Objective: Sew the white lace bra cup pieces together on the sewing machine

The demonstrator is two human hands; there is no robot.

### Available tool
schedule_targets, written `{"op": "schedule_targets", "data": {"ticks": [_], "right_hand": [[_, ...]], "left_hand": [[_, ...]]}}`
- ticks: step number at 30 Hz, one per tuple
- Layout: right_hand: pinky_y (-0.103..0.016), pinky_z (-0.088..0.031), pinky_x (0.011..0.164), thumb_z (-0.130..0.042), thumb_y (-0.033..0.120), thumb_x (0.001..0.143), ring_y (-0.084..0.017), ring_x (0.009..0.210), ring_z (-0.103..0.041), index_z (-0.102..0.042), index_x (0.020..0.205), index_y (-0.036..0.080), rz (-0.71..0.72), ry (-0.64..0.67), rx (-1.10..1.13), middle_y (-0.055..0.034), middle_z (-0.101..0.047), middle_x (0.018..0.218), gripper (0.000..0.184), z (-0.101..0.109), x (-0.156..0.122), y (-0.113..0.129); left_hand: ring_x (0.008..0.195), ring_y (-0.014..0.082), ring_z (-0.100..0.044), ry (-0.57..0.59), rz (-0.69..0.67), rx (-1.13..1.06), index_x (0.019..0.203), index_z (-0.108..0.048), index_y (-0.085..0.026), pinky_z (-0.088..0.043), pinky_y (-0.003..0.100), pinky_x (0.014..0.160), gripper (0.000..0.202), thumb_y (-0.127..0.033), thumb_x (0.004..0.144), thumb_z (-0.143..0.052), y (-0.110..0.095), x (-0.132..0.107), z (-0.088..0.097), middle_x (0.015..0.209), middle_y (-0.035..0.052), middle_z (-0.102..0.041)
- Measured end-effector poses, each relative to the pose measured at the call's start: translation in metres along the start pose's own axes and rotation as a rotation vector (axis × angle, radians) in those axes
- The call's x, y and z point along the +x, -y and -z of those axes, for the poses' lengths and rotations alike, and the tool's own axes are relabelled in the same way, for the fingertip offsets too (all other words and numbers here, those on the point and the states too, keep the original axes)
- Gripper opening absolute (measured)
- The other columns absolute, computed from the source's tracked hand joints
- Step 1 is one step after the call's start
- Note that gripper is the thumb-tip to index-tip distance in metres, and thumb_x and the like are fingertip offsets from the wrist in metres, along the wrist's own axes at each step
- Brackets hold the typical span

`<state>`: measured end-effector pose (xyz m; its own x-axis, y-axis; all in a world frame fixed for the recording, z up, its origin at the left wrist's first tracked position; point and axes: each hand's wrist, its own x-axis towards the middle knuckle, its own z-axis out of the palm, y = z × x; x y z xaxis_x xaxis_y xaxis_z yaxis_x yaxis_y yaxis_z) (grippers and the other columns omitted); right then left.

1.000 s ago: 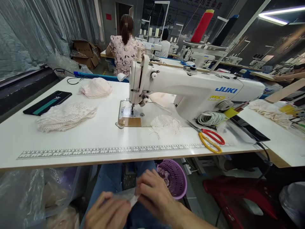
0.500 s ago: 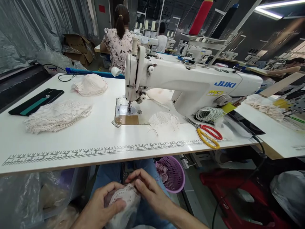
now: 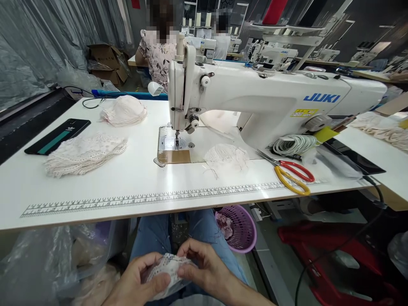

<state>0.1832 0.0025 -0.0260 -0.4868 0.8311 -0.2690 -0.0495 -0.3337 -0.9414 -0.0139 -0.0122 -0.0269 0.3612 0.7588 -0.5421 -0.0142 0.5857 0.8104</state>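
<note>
Over lap, left hand [image 3: 140, 281] and right hand [image 3: 205, 268] pinch small white lace fabric piece [image 3: 166, 268] between them; white desk [image 3: 134, 178] above hands. Seemingly spreading it open; next calls for even pull on edges.

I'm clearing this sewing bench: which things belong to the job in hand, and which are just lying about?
In use: lace piece, held between left hand and right hand over the lap; probably also the lace stack and sewing machine.
Lying about: scissors, phone, coiled cable, purple basket.
</note>
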Motion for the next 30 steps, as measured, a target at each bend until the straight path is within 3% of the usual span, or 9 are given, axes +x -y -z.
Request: {"op": "schedule_targets", "data": {"ticks": [8,14,19,22,27,30], "right_hand": [[-0.023,-0.036,0.063,-0.067,0.034,0.076,-0.011,0.068,-0.046,-0.060,0.084,0.014,0.045,0.028,-0.162,0.0014,-0.053,0.072,0.022,0.005,-0.005,0.004],[-0.027,-0.042,0.078,-0.061,0.035,0.084,-0.015,0.086,-0.054,-0.056,0.107,0.019,0.237,0.015,-0.480,-0.0045,-0.059,0.093,0.029,0.006,-0.007,0.022],[-0.030,-0.038,0.082,-0.054,0.021,0.087,-0.015,0.087,-0.052,-0.058,0.092,0.018,0.396,0.079,-0.757,-0.0039,-0.058,0.092,0.006,0.000,0.002,0.034],[-0.026,-0.039,0.072,-0.046,0.015,0.087,-0.013,0.077,-0.050,-0.051,0.082,0.017,0.368,0.084,-0.679,-0.0019,-0.055,0.082,0.007,0.004,0.006,0.031],[-0.025,-0.036,0.065,-0.039,0.028,0.092,-0.012,0.070,-0.044,-0.044,0.082,0.017,0.270,0.048,-0.494,-0.0004,-0.048,0.076,0.016,0.011,0.003,0.024],[-0.023,-0.036,0.062,-0.032,0.031,0.095,-0.010,0.067,-0.042,-0.043,0.087,0.017,0.247,0.125,-0.359,-0.0019,-0.050,0.082,0.019,0.008,-0.001,0.026]], "left_hand": [[0.057,0.0110,-0.037,-0.024,-0.003,0.098,0.072,-0.067,-0.012,-0.032,0.019,0.053,0.044,-0.055,0.066,-0.071,-0.013,-0.001,-0.009,0.059,-0.0033,-0.047],[0.058,0.0139,-0.040,-0.094,-0.082,0.362,0.066,-0.067,-0.013,-0.033,0.021,0.054,0.037,-0.049,0.072,-0.064,-0.005,0.003,-0.013,0.059,-0.0020,-0.047],[0.057,0.0148,-0.043,-0.110,-0.164,0.489,0.056,-0.065,-0.015,-0.038,0.021,0.055,0.032,-0.042,0.072,-0.062,-0.001,0.005,-0.020,0.055,-0.0023,-0.048],[0.054,0.0135,-0.041,-0.108,-0.123,0.506,0.053,-0.063,-0.017,-0.037,0.020,0.051,0.032,-0.043,0.071,-0.064,-0.002,0.002,-0.019,0.052,-0.0037,-0.047],[0.058,0.0148,-0.044,-0.141,-0.063,0.493,0.057,-0.064,-0.017,-0.038,0.020,0.053,0.032,-0.047,0.069,-0.066,-0.001,0.000,-0.014,0.056,-0.0031,-0.051],[0.056,0.0139,-0.041,-0.088,-0.020,0.461,0.059,-0.064,-0.016,-0.036,0.020,0.051,0.036,-0.051,0.069,-0.065,-0.004,-0.001,-0.014,0.054,-0.0040,-0.047]]}}
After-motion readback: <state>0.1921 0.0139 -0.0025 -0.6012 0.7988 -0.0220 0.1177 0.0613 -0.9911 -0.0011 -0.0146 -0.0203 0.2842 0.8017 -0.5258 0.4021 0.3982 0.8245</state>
